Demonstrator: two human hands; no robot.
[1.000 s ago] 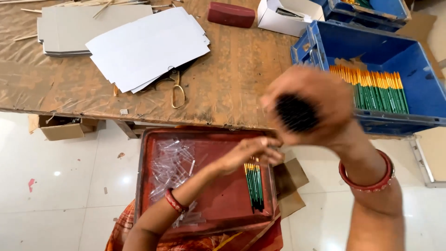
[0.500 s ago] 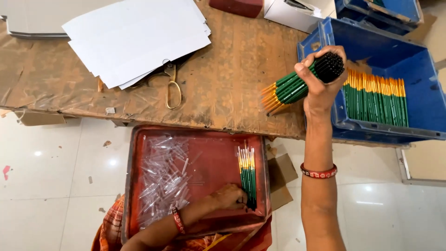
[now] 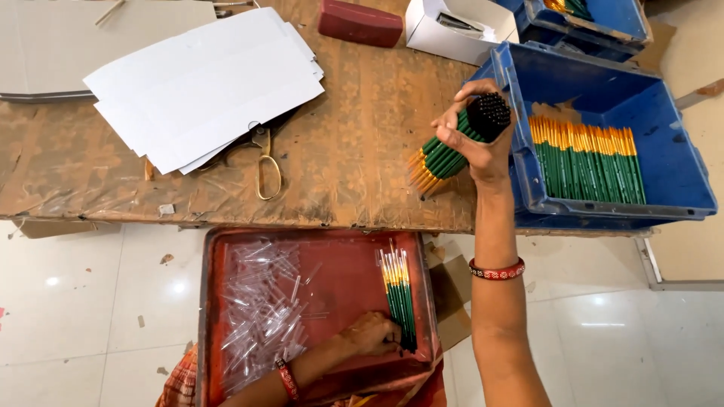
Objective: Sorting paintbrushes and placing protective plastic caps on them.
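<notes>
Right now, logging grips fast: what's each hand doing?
Left hand: closed at the brushes in the red tray; grip unclear.
Right hand: closed around a bundle of green brushes.

We have one view only, worn on the head, looking steeply down. It faces the counter (image 3: 339, 173) edge ahead, with a red tray (image 3: 317, 354) on the lap below. Both forearms sit near the lens; the floor shows either side.
</notes>
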